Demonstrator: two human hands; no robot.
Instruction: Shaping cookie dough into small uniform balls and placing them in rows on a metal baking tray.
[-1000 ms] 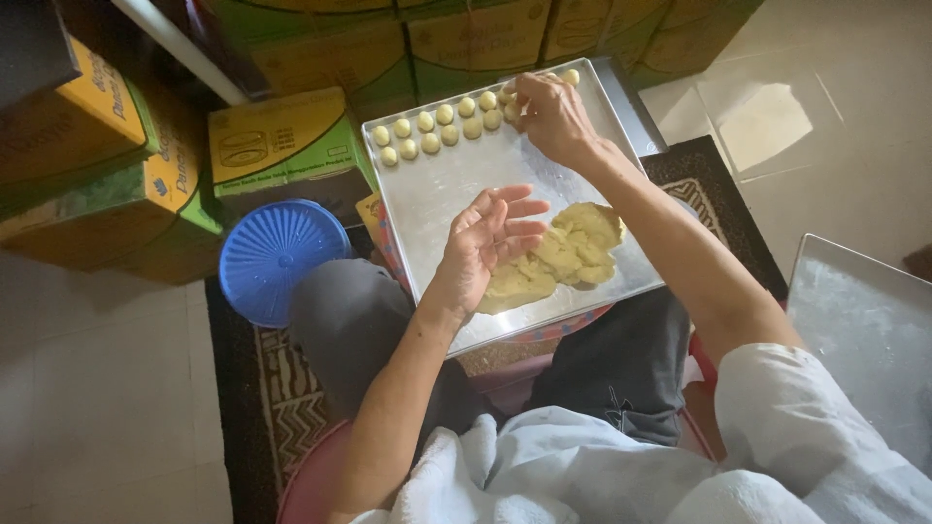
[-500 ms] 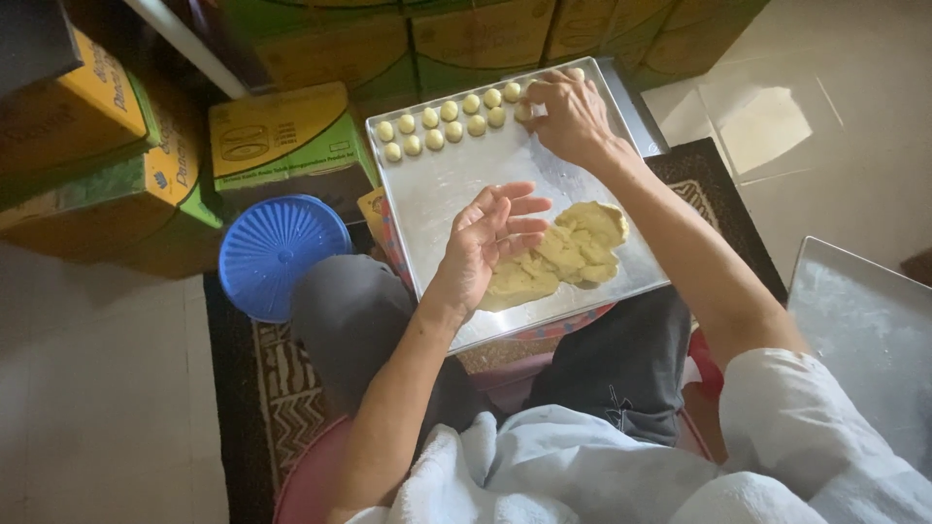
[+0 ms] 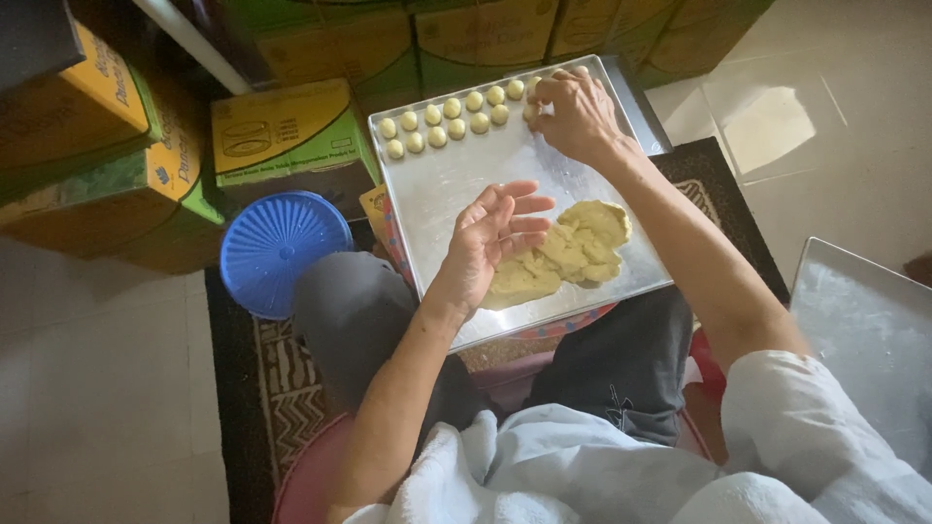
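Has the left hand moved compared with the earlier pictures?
No. The left hand hovers open, palm up, over the same edge of the dough mass on the metal tray, as before.

A rectangular metal baking tray [image 3: 456,184] rests across the seated person's lap, and it carries everything being worked on. Along the tray's far edge sit two short rows of small round dough balls [image 3: 456,118], pale yellow and close together. Toward the tray's near right corner lies a flattened mass of the same yellow dough [image 3: 578,250]. The stretch of tray between the balls and the dough mass is bare, dull grey metal.
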